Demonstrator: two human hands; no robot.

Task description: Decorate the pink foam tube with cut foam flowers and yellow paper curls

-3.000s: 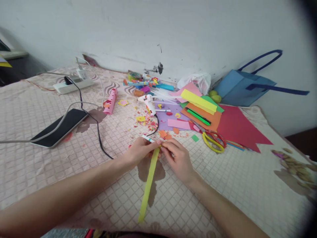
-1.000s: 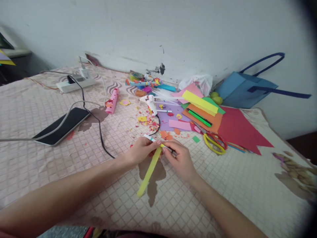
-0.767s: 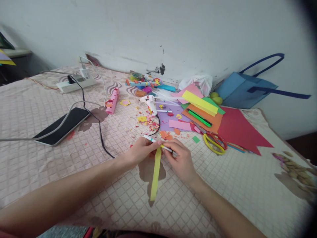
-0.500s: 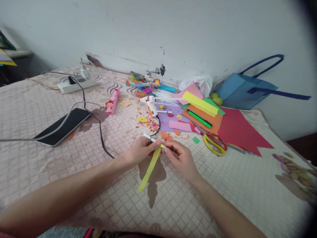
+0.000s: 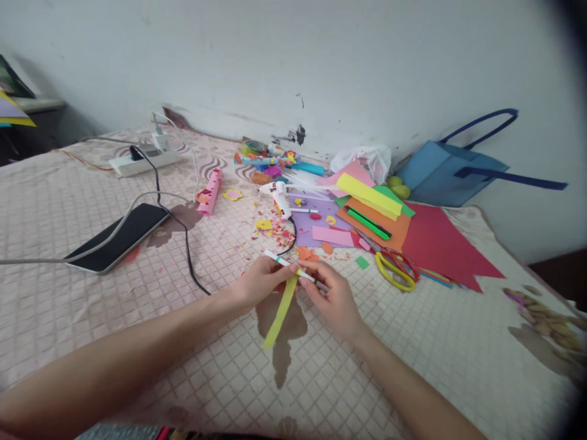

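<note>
Yellow paper strip (image 5: 280, 307): long, narrow, flat, top end wrapped on thin white pen (image 5: 290, 266), rest hanging down-left over quilted cloth (image 5: 413, 342). Pinched w/ pen betw. left hand (image 5: 259, 282) & right hand (image 5: 331, 297), both closed tight on them, mid-table.

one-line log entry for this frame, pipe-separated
left hand: holds white pen | right hand: pinches yellow paper strip at pen | strip: top end at pen, rest hanging | nearby: scissors, glue gun, phone

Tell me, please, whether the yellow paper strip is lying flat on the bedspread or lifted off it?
Lifted: the yellow paper strip hangs from both hands, left hand and right hand, wound at its top around a thin white pen, its lower end free.
</note>
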